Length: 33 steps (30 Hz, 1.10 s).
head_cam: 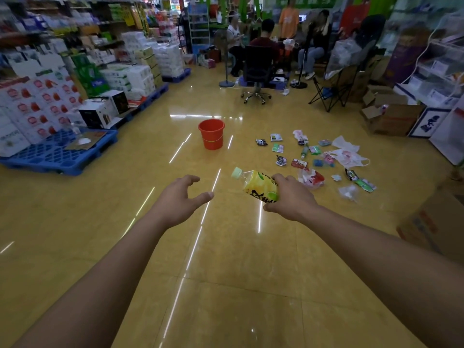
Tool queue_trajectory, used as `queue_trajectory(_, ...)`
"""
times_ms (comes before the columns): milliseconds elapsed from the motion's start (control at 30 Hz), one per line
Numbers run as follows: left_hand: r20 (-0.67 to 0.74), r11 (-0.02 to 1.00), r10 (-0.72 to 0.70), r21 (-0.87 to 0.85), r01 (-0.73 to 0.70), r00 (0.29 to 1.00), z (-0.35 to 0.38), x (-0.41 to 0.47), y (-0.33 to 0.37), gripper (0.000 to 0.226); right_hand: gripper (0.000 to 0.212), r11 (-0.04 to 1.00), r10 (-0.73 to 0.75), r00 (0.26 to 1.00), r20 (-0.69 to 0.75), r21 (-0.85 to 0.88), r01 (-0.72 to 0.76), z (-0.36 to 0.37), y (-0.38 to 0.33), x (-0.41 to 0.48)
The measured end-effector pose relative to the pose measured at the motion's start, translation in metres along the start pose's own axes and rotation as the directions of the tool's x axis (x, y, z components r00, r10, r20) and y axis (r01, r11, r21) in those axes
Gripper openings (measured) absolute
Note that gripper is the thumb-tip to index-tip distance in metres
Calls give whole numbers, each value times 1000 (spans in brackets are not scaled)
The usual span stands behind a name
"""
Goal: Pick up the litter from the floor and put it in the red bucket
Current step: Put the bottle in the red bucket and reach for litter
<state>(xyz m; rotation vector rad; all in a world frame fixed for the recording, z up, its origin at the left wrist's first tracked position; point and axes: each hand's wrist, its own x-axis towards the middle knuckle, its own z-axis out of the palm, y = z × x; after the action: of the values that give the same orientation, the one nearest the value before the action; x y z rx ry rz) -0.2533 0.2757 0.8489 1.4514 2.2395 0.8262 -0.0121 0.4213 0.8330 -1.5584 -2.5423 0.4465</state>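
Note:
A red bucket (211, 133) stands upright on the yellow tiled floor, ahead of me. My right hand (291, 197) grips a plastic bottle (258, 185) with a yellow label and pale green cap, the cap pointing up and left toward the bucket. Held out beside it, my left hand (179, 199) is empty with fingers spread. Litter (316, 156) lies scattered on the floor right of the bucket: several wrappers, a small green bottle (304, 151), a white plastic bag (347, 153) and a red and white packet (312, 178).
A blue pallet (60, 154) with stacked boxes lines the left side. Cardboard boxes (391, 119) and shelving stand at right, another box (437, 222) near my right arm. People sit around a table at the back, with an office chair (256, 71), a fan stand (226, 82) and a folding chair (334, 89).

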Motion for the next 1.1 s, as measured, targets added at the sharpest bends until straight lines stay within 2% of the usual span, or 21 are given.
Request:
queue_trajectory(300,2,1000,14,-1,-14,1000,-5,120,-22,69,85,1000,13,1000,6,-19,-13,6,-15,115)
queue_trajectory(700,28,997,77,-28,-76,997,-34,307,-49,68,86,998,36,999,-19,52,-35,5,-61,286)
queue_trajectory(1100,72,999,48,-25,-47,996,-27,436,-67,69,85,998,39,999,-26,43,-38,11,-63,419)
